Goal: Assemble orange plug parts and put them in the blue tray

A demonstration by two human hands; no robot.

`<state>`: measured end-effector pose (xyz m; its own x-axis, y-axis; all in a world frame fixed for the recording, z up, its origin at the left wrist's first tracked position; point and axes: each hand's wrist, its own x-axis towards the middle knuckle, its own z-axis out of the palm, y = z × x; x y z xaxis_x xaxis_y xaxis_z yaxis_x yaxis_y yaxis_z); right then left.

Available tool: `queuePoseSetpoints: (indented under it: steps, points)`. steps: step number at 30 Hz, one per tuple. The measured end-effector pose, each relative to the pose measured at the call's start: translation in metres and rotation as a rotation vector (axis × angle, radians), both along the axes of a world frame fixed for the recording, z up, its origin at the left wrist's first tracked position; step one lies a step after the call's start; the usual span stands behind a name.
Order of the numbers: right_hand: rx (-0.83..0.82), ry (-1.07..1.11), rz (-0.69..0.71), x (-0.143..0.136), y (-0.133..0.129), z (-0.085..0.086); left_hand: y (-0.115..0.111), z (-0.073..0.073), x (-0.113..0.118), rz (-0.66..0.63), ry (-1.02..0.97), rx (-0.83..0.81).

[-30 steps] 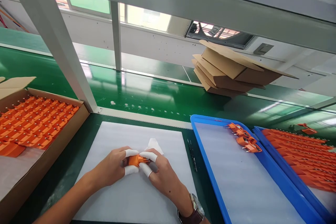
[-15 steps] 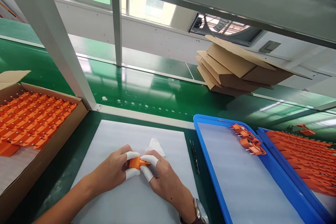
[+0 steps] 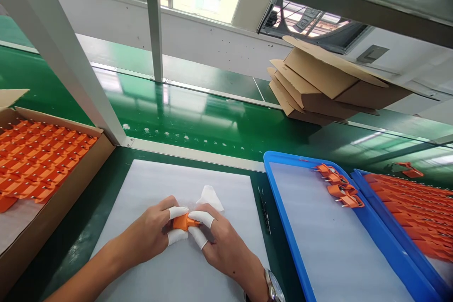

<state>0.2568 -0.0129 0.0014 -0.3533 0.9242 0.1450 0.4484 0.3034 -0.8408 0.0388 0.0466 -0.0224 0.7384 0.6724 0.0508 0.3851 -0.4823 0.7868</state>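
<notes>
An orange plug (image 3: 181, 222) is held between both hands over a white sheet (image 3: 148, 181). My left hand (image 3: 154, 226) pinches its left end between thumb and forefinger. My right hand (image 3: 221, 238) grips the pin end, its fingertips covering part of it. White finger cots are on the thumb and forefinger of each hand, and a watch (image 3: 272, 288) is on my right wrist. Just beyond the right fingers lies a small white cloth or paper piece (image 3: 209, 197). Dark tweezers (image 3: 264, 210) rest right of the sheet.
To the left, a cardboard box (image 3: 76, 181) holds rows of orange plugs. A blue tray (image 3: 288, 240) on the right carries several plugs along its far right edge; another blue tray (image 3: 392, 226), beside it, is filled with them. Flattened cartons (image 3: 318, 87) lie behind, past a metal post (image 3: 71, 52).
The camera view has shifted slightly. Both hands keep their grip on the orange plug, which stays in nearly the same place with only a very small turn.
</notes>
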Motion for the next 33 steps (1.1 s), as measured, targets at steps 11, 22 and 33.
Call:
queuePoseSetpoints:
  steps: [11,22,33]
  points:
    - [0.046,0.037,-0.006,-0.001,-0.001,-0.012,-0.002,0.0,0.004,0.001,-0.03,-0.017]
    - [0.014,0.119,-0.056,-0.002,0.002,-0.018,-0.003,-0.006,0.005,0.026,-0.096,-0.064]
    - [-0.013,0.197,-0.224,-0.005,0.001,-0.016,-0.007,-0.002,0.01,0.186,-0.218,-0.229]
